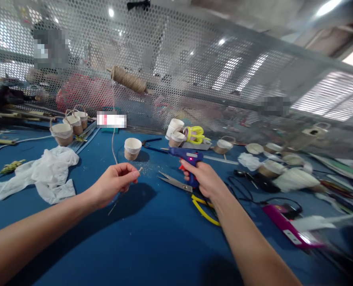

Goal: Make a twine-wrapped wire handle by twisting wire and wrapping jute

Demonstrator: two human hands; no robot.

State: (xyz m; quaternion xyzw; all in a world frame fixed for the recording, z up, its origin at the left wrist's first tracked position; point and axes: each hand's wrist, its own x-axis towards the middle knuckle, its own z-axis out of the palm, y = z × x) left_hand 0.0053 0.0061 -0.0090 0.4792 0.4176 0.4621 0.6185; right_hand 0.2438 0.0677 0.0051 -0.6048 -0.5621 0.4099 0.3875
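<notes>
Left hand: your left hand (113, 183) is nearer the near edge of the surface (152, 246), thumb and fingertips pressed together on the twine (113, 147) just behind its free end.
Right hand: your right hand (204, 178) is wrapped around the grip of the blue glue gun (186, 155), whose nozzle points left toward the twine end. A red lamp glows on its body.
Burn risk: the lamp suggests the gun is hot, and your pinching fingertips sit close to the twine tip. A drip or a slight misjudgement could land glue on skin.
Twine risk: the strand runs up taut to the spool. A pull could jerk the end out of your pinch or drag it across the nozzle.
Scissors: open scissors (174, 182) lie between your hands, points toward your left hand, so a lowered wrist could meet them.
Yellow-handled tool: this tool (204, 210) lies under your right forearm and could snag it.
Black cord: the cord (244, 194) loops just right of your right hand and could catch the gun.
Paper cup: the paper cup (132, 148) stands beyond the twine end, near the strand.
White cloth: the white cloth (42, 172) is crumpled toward the left edge, well apart.
Small baskets: these (62, 133) cluster at the far left.
Spool: the spool (129, 79) hangs on the mesh panel (194, 71) along the far edge.
</notes>
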